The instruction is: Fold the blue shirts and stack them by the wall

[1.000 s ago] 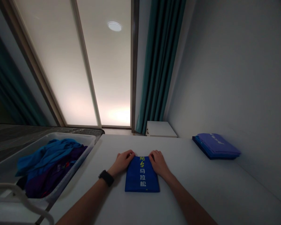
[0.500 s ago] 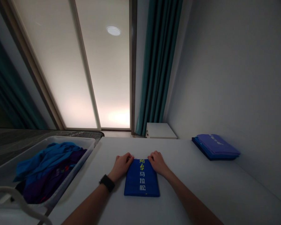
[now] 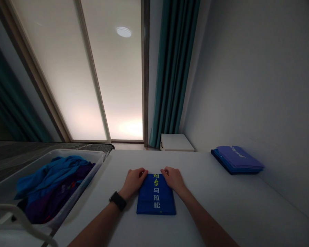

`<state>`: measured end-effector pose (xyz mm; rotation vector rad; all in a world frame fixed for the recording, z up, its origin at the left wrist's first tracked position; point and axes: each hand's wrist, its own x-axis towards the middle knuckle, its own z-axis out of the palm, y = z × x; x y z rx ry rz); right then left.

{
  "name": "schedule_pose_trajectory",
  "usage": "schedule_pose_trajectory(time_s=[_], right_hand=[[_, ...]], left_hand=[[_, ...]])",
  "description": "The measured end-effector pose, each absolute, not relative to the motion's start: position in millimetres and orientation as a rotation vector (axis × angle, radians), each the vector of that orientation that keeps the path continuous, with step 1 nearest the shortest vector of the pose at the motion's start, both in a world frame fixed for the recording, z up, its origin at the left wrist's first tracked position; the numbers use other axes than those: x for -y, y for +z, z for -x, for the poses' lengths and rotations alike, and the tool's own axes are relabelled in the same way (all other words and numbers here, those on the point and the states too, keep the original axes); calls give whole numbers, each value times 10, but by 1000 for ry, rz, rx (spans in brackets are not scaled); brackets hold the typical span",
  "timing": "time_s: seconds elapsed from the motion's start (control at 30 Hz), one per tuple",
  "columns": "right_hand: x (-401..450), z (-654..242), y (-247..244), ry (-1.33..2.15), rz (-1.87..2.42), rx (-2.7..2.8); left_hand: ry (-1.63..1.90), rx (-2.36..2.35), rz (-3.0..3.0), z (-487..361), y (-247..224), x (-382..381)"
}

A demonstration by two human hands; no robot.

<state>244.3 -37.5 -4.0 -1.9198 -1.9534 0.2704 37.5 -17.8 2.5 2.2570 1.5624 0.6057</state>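
Observation:
A folded blue cloth with yellow and white characters lies flat on the white table, in front of me. My left hand, with a black watch on its wrist, pinches the cloth's far left corner between closed fingers. At the far right corner my right hand is closed on the cloth's edge too. The fingertips are small in view, and the cloth's far edge is partly covered by them.
To the left, a white plastic bin holds crumpled blue and purple clothes. A stack of folded purple and blue cloths lies at the right by the wall. Beyond the table stands a white cabinet. A pale curved tube crosses the lower left.
My right hand has shifted slightly left along the cloth's far edge. My left hand and the cloth are almost unchanged.

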Motion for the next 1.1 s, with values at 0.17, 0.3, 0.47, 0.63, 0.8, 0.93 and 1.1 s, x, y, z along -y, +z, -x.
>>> schedule_pose_trajectory(time_s=[0.17, 0.3, 0.47, 0.63, 0.8, 0.93, 1.1], right_hand=[[347, -2423, -71, 341, 1970, 1899], [307, -2434, -108, 347, 1988, 1905], [306, -2438, -127, 330, 2012, 1886], [356, -2460, -110, 322, 1976, 1875], [360, -2496, -133, 360, 1932, 1836], [347, -2512, -201, 432, 1830, 1706], [409, -2477, -301, 704, 1406, 1241]], left_hand=[[486, -1640, -2255, -401, 18, 159], [400, -1720, -2263, -416, 24, 142], [349, -1782, -2283, -447, 24, 163], [312, -1808, -2319, -450, 11, 188], [330, -1788, -2322, -434, 2, 187], [434, -1760, -2256, -385, -12, 179], [731, -1655, -2421, -337, 37, 389]])
